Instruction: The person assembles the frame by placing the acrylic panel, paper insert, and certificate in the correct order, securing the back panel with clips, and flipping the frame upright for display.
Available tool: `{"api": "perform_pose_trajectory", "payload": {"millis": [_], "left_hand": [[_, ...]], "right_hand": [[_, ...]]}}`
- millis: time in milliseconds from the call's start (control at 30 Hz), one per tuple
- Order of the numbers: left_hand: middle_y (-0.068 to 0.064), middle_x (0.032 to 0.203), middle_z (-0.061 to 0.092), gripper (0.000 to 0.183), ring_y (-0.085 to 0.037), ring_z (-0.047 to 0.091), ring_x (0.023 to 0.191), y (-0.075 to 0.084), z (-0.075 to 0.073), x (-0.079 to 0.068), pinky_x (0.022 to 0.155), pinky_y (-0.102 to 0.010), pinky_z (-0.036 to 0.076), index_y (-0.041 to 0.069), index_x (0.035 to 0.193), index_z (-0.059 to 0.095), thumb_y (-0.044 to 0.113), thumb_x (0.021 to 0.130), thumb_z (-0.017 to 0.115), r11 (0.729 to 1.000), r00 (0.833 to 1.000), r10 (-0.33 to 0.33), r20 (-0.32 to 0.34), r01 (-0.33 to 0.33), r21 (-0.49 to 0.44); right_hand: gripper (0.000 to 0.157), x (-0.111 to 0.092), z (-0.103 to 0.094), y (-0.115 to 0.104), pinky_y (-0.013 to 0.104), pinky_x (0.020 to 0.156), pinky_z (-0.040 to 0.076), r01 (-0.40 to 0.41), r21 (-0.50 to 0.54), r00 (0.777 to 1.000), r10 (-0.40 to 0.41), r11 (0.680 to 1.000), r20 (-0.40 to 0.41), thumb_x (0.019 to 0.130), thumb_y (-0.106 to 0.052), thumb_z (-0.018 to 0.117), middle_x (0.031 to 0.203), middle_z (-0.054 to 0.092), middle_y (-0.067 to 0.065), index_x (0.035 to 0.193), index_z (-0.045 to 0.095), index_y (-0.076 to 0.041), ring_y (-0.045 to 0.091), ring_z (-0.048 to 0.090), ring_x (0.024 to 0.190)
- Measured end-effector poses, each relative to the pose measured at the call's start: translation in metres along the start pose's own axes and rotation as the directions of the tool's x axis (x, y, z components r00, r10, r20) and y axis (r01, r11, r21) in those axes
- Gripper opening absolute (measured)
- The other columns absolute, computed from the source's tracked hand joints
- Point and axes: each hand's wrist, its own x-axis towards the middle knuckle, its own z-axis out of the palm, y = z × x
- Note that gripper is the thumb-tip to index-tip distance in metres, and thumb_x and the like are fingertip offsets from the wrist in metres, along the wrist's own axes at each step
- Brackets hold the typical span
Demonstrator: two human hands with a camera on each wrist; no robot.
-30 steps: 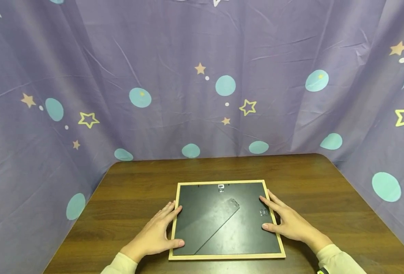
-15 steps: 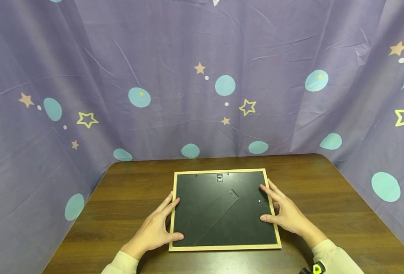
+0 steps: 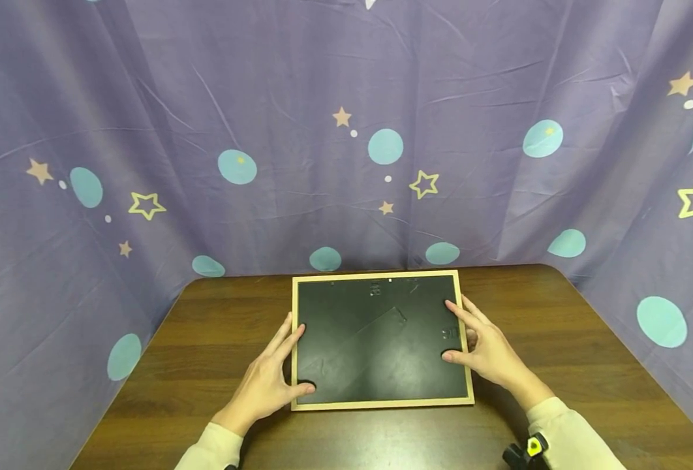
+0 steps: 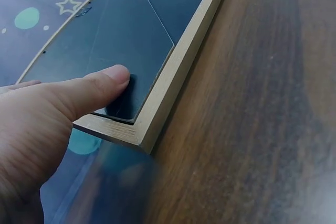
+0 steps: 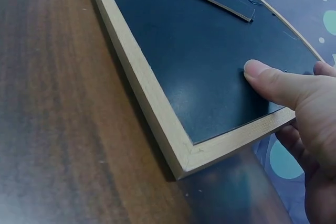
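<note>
A picture frame [image 3: 382,339] shows its black back, edged by a pale wooden rim, between my two hands in the head view. My left hand [image 3: 267,382] grips its left side, the thumb lying on the backing near the lower corner, as the left wrist view also shows. On the right side my right hand [image 3: 490,349] holds the rim, thumb on the backing and other fingers partly hidden beneath. The far side looks raised, with the near edge low by the table. A slanting stand leg [image 5: 210,1] lies against the backing. The frame's front is hidden.
Under the frame is a dark brown wooden table [image 3: 217,339] with rounded far corners. A purple curtain [image 3: 299,130] with stars and blue spots hangs behind and at both sides. A black and yellow device [image 3: 534,446] sits at the right wrist.
Both hands have carried the frame away from the person, toward the far side of the table. Its back has tilted more upright, and the bright reflection on it has shifted.
</note>
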Motion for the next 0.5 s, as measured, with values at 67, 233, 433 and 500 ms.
{"api": "perform_pose_trajectory", "payload": {"millis": [67,233,433,500], "left_hand": [[-0.001,0.161,0.009,0.114,-0.035,0.047,0.127,-0.001,0.001,0.001,0.07,-0.027,0.053,0.023,0.153,0.028,0.039,0.059,0.091,1.0,1.0,0.0,-0.006,0.0,-0.008],[0.0,0.161,0.008,0.113,-0.032,0.054,0.118,-0.002,0.003,0.004,0.058,-0.02,0.048,0.023,0.152,0.029,0.037,0.059,0.092,0.999,1.0,0.003,-0.022,-0.003,-0.037],[-0.001,0.161,0.009,0.112,-0.028,0.057,0.112,-0.006,0.004,0.009,0.056,-0.019,0.046,0.021,0.152,0.031,0.036,0.058,0.092,0.999,0.998,0.035,-0.046,-0.036,-0.023],[-0.002,0.161,0.01,0.113,-0.029,0.056,0.117,-0.007,0.004,0.011,0.06,-0.022,0.05,0.02,0.151,0.031,0.036,0.058,0.092,0.999,0.997,0.046,-0.056,-0.046,-0.001]], "right_hand": [[0.094,0.001,0.0,0.0,0.044,0.083,0.052,-0.004,-0.013,1.0,0.004,1.0,-0.007,0.066,-0.035,0.087,0.15,0.036,0.017,0.147,0.041,-0.026,0.021,0.069,0.085],[0.088,0.005,-0.004,0.0,0.038,0.074,0.055,-0.008,0.0,1.0,0.008,1.0,0.026,0.069,-0.032,0.085,0.139,0.045,0.016,0.146,0.042,-0.029,0.028,0.067,0.086],[0.088,0.013,-0.014,0.001,0.025,0.063,0.051,0.08,0.015,0.995,-0.08,0.997,0.056,0.069,-0.012,0.087,0.112,0.049,-0.001,0.145,0.044,-0.022,0.012,0.05,0.062],[0.088,0.015,-0.016,0.002,0.025,0.061,0.051,0.109,0.007,0.993,-0.109,0.994,0.054,0.068,-0.008,0.087,0.106,0.049,-0.002,0.145,0.045,-0.02,0.011,0.05,0.062]]}}
